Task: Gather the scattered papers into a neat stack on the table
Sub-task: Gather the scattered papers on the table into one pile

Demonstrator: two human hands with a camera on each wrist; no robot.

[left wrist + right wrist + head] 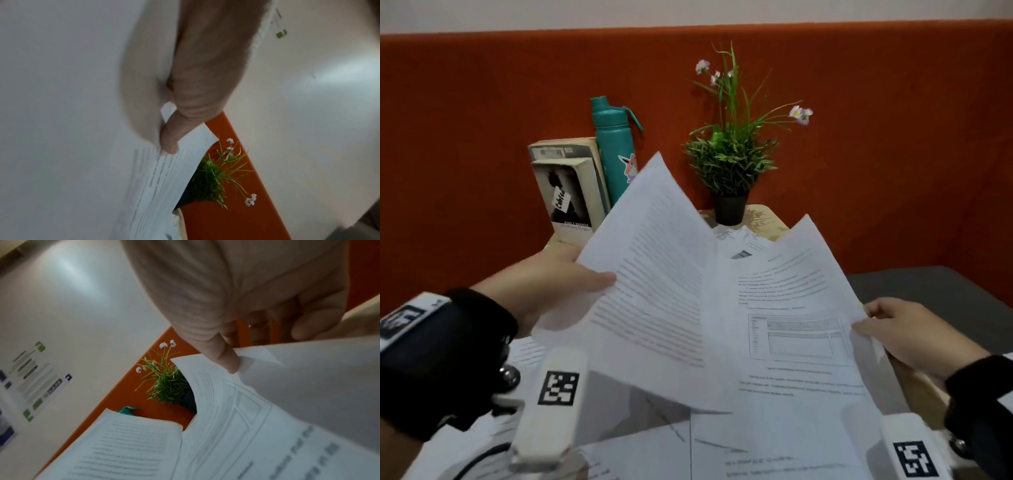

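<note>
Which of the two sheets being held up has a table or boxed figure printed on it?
The sheet in the right hand, sheet with the boxed figure; the left hand holds a text-only sheet.

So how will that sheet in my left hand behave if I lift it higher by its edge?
Probably floppy: the sheet already curves, pinched only at its edge by the left hand. Likely light, so it may flutter or slide.
</note>
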